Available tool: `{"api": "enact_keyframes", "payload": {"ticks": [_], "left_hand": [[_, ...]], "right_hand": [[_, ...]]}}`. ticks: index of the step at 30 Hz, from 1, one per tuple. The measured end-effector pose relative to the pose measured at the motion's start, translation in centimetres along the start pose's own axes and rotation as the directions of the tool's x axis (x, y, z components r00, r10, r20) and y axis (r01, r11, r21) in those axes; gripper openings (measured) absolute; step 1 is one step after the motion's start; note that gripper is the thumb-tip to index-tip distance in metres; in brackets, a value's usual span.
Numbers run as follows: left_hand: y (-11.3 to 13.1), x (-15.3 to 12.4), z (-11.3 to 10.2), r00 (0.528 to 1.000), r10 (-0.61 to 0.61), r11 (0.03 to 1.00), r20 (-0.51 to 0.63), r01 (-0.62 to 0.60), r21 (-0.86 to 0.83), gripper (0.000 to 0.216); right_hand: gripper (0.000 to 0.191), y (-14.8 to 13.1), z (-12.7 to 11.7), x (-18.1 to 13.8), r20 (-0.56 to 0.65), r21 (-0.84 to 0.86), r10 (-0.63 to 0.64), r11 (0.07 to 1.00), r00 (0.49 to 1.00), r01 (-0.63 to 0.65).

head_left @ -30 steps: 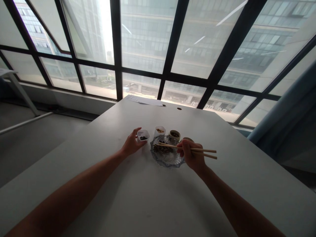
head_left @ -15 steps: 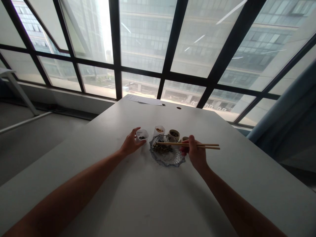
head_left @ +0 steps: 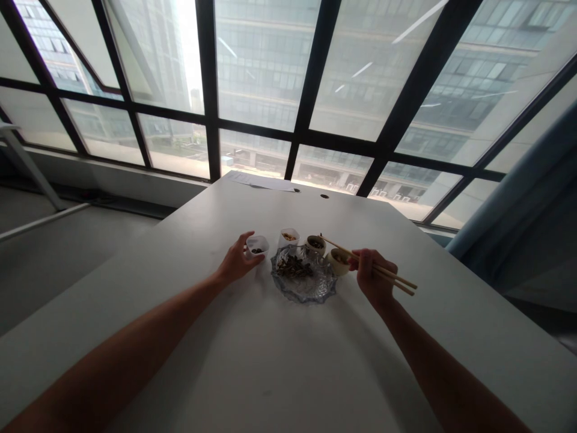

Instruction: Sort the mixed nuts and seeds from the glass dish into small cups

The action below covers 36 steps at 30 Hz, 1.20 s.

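My left hand [head_left: 237, 260] grips a small translucent cup [head_left: 257, 246] with a few dark pieces in it, thumb and fingers on either side. In my right hand [head_left: 373, 273] is a pair of chopsticks [head_left: 391, 276], their tips over the cup of dark bits [head_left: 316, 244]; something tiny and dark seems to be at the tips. A scalloped clear glass plate [head_left: 315, 293] lies between my hands, bearing a heap of mixed dark and striped seeds or similar bits [head_left: 293, 266]. Behind it stands a translucent cup of orange-brown pieces [head_left: 289, 237]. Beside my right fingers is a beige cup [head_left: 339, 263].
All of this rests on a white table [head_left: 270, 355]. Paper sheets [head_left: 259, 181] lie at its far edge, near two dark round holes. Tall windows with black frames rise beyond, and a blue-grey curtain [head_left: 505, 198] hangs at the right.
My right hand has moved right, and the chopstick tips have gone from the heap on the plate to over the cup of dark bits. My left hand stays on its cup.
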<state>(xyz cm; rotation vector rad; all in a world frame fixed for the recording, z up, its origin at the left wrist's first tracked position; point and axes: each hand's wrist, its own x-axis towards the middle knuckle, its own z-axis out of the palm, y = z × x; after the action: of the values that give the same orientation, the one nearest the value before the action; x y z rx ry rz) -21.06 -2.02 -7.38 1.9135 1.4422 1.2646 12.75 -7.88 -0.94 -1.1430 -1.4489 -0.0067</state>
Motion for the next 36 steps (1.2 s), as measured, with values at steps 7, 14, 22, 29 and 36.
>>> {"api": "enact_keyframes", "payload": {"ticks": [7,14,22,29,36], "left_hand": [[-0.2,0.0,0.0,1.0,0.019,1.0,-0.001,-0.019,0.009,0.078],[-0.5,0.1,0.2,1.0,0.024,1.0,-0.018,-0.024,-0.005,0.078],[-0.2,0.0,0.0,1.0,0.026,0.999,-0.006,-0.027,-0.018,0.077],[-0.1,0.1,0.0,1.0,0.018,1.0,-0.007,-0.018,-0.01,0.076],[0.0,0.0,-0.1,1.0,0.028,0.999,-0.002,-0.028,-0.024,0.076]], "right_hand": [[0.047,0.6,0.2,0.5,0.155,-0.094,-0.054,0.993,0.986,0.069],[0.052,-2.0,-0.3,0.6,0.149,0.043,0.084,0.995,0.985,-0.091],[0.049,-2.8,0.4,-0.4,0.423,0.07,0.03,0.995,0.906,-0.065],[0.051,-2.8,0.9,-0.5,0.446,0.067,0.039,0.995,0.894,-0.077],[0.049,-3.1,1.0,-0.7,0.426,0.073,0.004,0.997,0.905,-0.039]]}}
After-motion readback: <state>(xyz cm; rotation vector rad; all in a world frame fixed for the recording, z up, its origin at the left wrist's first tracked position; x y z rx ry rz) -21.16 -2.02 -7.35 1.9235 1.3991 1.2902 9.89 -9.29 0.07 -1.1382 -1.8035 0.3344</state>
